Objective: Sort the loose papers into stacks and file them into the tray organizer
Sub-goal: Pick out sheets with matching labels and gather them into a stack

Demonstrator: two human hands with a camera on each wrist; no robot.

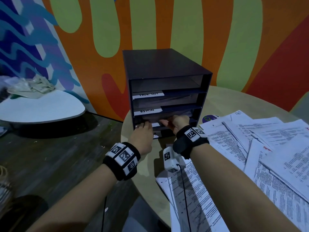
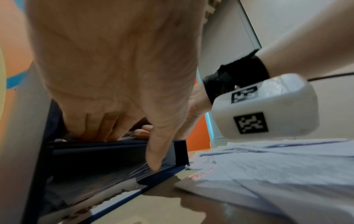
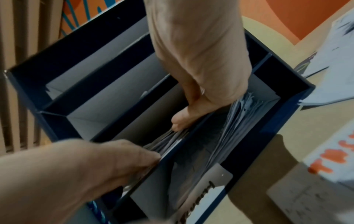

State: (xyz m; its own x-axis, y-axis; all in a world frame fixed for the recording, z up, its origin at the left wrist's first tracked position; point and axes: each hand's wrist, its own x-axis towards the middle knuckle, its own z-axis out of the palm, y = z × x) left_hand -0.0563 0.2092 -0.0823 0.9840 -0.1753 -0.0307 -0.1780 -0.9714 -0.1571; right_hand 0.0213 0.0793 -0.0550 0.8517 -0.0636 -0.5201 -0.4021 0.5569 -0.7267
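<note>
Only the right wrist view shows the paper stack [image 3: 220, 121] inside the organizer [image 1: 167, 67]; right hand [image 1: 179, 122] pinches its right end, left hand [image 1: 143, 131] grips its left.

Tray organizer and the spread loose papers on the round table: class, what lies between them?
In the head view, between the tray organizer and the loose papers: bare table and a purple-and-green round item.
</note>
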